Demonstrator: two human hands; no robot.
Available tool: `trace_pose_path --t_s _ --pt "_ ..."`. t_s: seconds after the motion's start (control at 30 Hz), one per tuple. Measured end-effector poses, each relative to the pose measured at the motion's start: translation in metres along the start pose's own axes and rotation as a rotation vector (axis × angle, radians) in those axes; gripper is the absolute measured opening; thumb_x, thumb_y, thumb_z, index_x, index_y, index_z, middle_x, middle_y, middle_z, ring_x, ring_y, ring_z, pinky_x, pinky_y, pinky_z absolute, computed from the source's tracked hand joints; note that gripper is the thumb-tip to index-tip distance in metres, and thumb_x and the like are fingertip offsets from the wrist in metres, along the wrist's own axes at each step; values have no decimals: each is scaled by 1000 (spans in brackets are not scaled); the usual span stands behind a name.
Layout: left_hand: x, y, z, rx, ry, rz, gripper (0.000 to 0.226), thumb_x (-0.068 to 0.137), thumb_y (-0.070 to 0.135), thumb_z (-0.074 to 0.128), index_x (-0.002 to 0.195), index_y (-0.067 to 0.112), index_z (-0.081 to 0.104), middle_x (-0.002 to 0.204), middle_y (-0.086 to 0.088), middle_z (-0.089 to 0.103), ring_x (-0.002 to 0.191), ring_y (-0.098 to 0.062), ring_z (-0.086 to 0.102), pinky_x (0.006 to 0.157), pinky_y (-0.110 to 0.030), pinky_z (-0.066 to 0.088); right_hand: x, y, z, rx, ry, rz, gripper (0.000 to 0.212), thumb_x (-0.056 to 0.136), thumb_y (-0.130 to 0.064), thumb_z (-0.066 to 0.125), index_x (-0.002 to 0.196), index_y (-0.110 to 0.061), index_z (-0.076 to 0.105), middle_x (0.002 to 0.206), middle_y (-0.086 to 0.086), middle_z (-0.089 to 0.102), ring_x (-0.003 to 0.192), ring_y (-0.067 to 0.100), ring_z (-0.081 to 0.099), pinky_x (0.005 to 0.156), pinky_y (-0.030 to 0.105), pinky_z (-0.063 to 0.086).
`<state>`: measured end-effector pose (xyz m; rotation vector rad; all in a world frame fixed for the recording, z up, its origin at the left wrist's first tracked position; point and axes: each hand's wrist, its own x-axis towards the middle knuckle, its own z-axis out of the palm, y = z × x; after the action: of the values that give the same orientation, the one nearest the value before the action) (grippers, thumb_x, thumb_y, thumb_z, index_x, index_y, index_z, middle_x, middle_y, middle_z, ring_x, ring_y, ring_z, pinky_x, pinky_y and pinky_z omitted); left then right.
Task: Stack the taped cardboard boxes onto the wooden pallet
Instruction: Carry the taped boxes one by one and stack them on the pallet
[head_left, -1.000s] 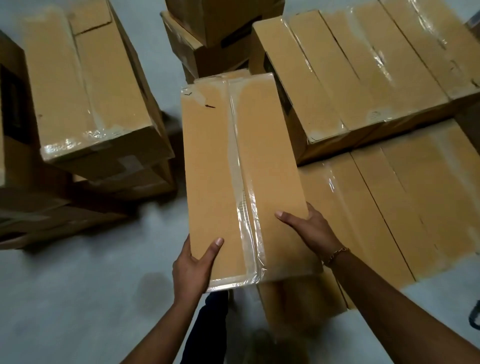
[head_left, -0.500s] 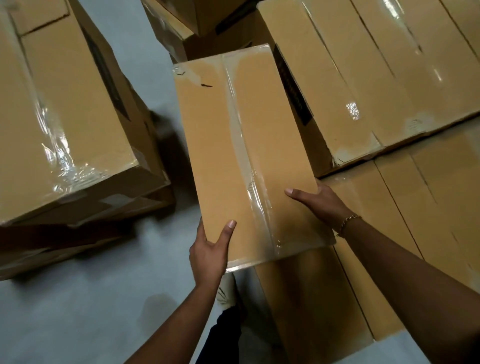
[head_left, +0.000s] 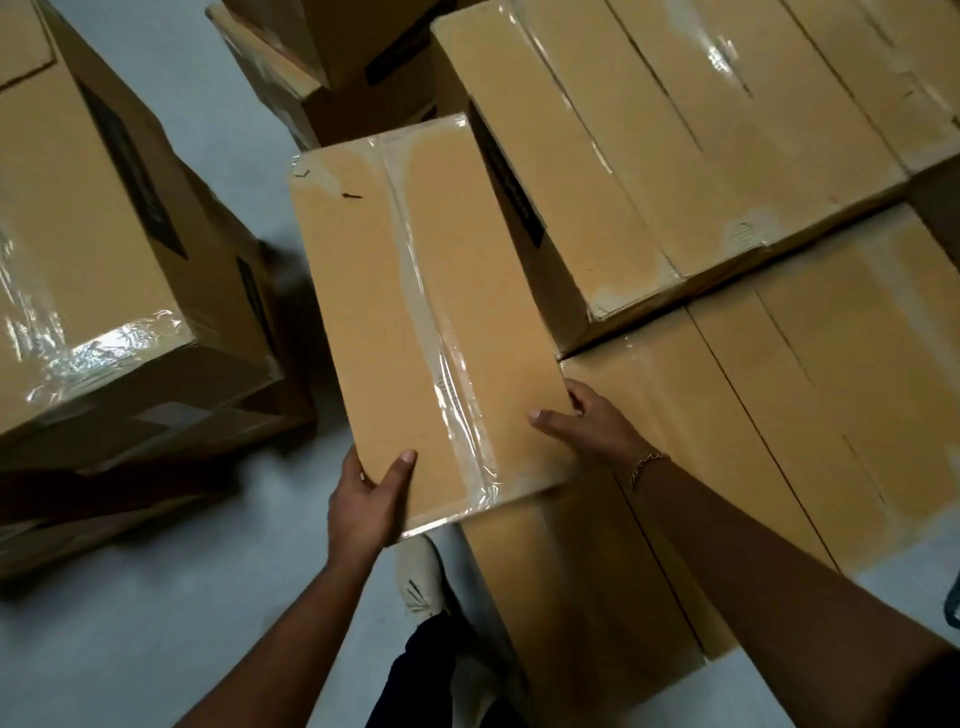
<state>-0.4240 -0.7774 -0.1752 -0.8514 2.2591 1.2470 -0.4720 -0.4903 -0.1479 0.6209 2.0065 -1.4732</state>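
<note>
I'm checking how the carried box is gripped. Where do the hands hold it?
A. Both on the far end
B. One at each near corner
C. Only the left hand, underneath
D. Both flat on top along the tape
B: the left hand clasps the near left corner of the carried box, and the right hand grips its near right edge.

Smooth pale grey floor (head_left: 130, 639), dim light

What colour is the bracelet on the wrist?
Gold-coloured; the bracelet shows on the right wrist in the head view.
</note>
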Motion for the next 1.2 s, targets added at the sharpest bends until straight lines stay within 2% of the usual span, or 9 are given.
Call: trace_pose_path --t_s 0.17,0.33,0.47,0.6,0.7,0.87,1.0,1.13,1.2 --pt "-1 9 -7 -124 -42 -27 83 71 77 69 140 34 53 133 4 64 115 -22 62 103 -46 50 -20 26 -6 38 -17 42 71 92 -36 75 152 -14 44 144 3 53 119 7 44 97 23 37" --pt "30 24 -13 -241 -45 -63 92 74 69 76 151 28 45 143 0 58 121 -25 59 108 -51 47 -16 45 4 218 55 107 86 85 -51 77 156 -22 39 158 4 41 139 19 44 107 39 44" --pt "59 40 -17 -356 -69 -117 91 79 56 77 154 22 39 143 -6 57 116 -26 59 103 -48 47 -5 50 16 457 168 205 67 89 -43 76 146 -24 47 130 -7 56 110 13 55 82 35 48" --pt "88 59 -23 -373 -110 -138 101 67 61 79 153 22 42 138 -5 60 114 -26 61 102 -49 49 1 53 26 540 220 251 57 88 -41 76 138 -29 52 120 -7 60 103 11 59 83 34 47" --pt "103 70 -25 -371 -121 -156 98 62 62 84 146 24 49 131 -3 64 110 -24 64 100 -46 49 6 45 25 542 199 241 20 91 -27 75 102 -33 59 98 -19 60 86 -3 58 70 23 45" --pt "116 82 -19 -350 -111 -155 80 61 58 86 129 25 60 119 0 71 107 -23 68 99 -45 53 9 41 30 535 192 247 51 67 -50 85 112 -32 69 113 -8 76 108 13 70 91 30 52" --pt "124 85 -17 -345 -92 -143 57 74 51 84 121 28 61 117 1 71 105 -21 67 98 -42 52 11 29 31 529 228 238 46 73 -40 84 114 -19 74 104 -6 79 100 12 75 97 38 56" --pt "140 97 -18 -345 -55 -129 54 75 54 85 119 32 62 116 4 71 107 -22 67 100 -42 51 25 17 27 545 282 228 66 70 -44 90 125 -13 70 109 -2 79 100 15 75 99 42 57" --pt "146 106 -17 -347 -36 -122 55 76 55 84 120 31 61 117 4 70 106 -22 66 96 -39 49 36 9 22 547 294 221 50 74 -38 89 115 -13 74 105 2 79 97 18 76 93 39 59"
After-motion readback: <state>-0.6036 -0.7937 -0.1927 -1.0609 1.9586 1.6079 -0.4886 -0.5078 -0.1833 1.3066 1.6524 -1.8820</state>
